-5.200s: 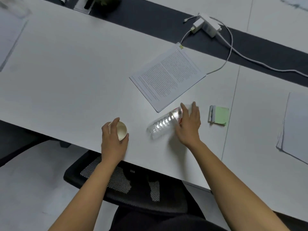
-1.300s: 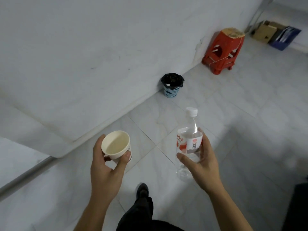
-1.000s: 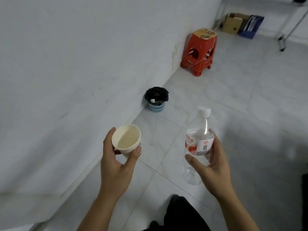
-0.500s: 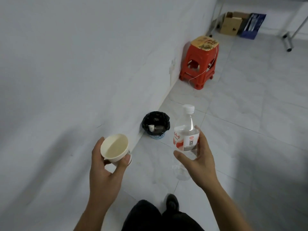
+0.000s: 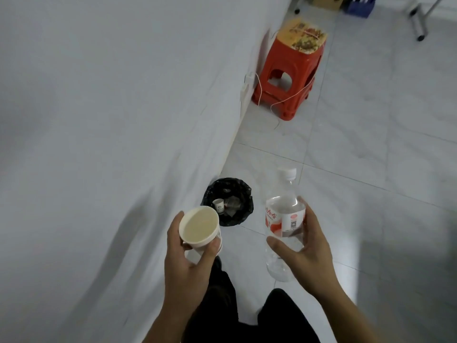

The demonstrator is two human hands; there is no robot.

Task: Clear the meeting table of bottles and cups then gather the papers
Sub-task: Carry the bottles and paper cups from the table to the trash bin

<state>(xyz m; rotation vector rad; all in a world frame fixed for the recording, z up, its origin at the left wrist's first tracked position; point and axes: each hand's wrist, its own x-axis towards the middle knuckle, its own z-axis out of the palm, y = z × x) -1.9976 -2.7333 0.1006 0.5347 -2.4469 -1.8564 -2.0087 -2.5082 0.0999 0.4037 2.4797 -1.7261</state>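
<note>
The person stands by the wall, just short of a small bin [image 5: 227, 201] lined with a black bag, both hands out in front of the body. The left hand [image 5: 190, 258] grasps a paper cup [image 5: 199, 229] around its side, mouth up, probably so any dregs stay in until it is over the bin. The right hand [image 5: 304, 251] wraps around the middle of a clear bottle [image 5: 284, 219], held upright with its white cap on; it looks nearly empty. Both are carried level and near the bin's opening, which suits dropping them in one after the other. Another small cup already lies in the bin. The bottle's label is red and white with a square code; its red characters are too blurred to read. The cup's print is hidden by the fingers.
</note>
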